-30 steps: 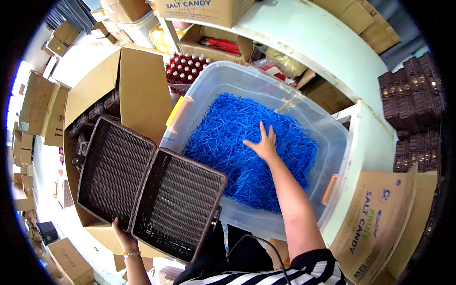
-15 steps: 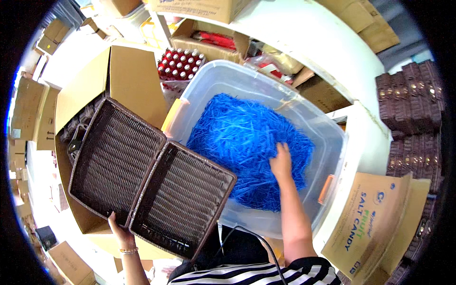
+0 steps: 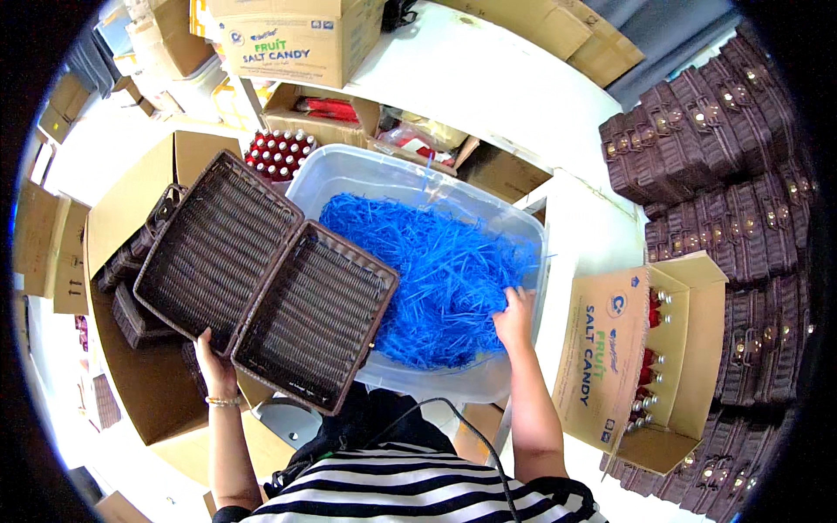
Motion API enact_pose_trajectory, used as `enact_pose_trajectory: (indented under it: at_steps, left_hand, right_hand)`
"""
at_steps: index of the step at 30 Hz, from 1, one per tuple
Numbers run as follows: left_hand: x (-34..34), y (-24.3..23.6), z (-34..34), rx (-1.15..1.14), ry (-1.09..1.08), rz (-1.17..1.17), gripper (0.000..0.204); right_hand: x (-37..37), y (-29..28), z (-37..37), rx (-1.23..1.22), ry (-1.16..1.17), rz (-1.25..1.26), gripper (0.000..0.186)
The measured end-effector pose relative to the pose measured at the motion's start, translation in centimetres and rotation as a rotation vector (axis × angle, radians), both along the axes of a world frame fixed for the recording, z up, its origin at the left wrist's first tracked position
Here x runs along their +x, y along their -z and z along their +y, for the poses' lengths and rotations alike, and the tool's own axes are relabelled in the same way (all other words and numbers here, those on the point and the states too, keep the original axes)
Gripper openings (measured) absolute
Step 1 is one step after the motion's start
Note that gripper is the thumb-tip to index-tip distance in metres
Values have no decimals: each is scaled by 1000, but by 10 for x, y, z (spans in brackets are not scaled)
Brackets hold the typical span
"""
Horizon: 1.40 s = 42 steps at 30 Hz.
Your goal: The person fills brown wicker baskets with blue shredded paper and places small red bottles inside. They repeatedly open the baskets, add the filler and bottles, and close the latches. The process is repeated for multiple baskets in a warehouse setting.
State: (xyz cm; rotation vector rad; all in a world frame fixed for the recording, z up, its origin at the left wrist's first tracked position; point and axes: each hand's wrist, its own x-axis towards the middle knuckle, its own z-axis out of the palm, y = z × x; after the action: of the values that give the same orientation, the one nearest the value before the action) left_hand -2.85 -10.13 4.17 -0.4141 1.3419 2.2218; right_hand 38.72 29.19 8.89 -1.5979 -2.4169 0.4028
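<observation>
My left hand [image 3: 215, 368] grips the near edge of a dark brown wicker case [image 3: 228, 240], close to its hinge, with the thumb over the rim. The case lies open with both halves bare inside, tilted over the left edge of a clear plastic tub [image 3: 336, 161]. A heap of blue shredded filler [image 3: 436, 261] spreads across the tub. My right hand [image 3: 514, 315] is at the heap's right side, its fingers curled into the strands and their tips partly hidden.
At left, an open cardboard box [image 3: 131, 200] contains more wicker cases. Red bottles with white caps [image 3: 279, 155] stand behind the tub. On the right are a carton of bottles [image 3: 610, 357] and tall stacks of wicker cases [image 3: 697, 122]. A white shelf [image 3: 436, 70] runs behind.
The view has shifted, bringing the bottles inside the right-hand carton into sight. My left hand still holds the open case, and my right hand stays in the blue filler.
</observation>
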Motion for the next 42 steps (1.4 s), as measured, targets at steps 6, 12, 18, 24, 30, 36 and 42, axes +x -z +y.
enact_pose_trajectory:
  at_steps: [6,12,18,24,30,36,42]
  left_hand:
    - [-1,-10,6,-11,42,41,41]
    - [9,-41,23,-102,54,141,42]
    - [13,-59,26,-99,75,187,39]
    - [21,-59,32,-125,92,170,35]
    - [26,-48,31,-78,107,187,39]
    - [34,-48,41,-50,111,141,42]
    - [54,-43,52,-5,123,56,50]
  right_hand:
    - [27,3,-1,-87,-25,-38,49]
    - [27,-27,-15,-79,83,197,44]
    - [25,-55,-18,-35,75,430,49]
    - [39,-34,-7,-202,212,758,51]
    - [33,-58,-16,54,73,440,60]
    - [34,-67,-10,155,209,442,60]
    - [-6,-117,-11,534,-3,374,35]
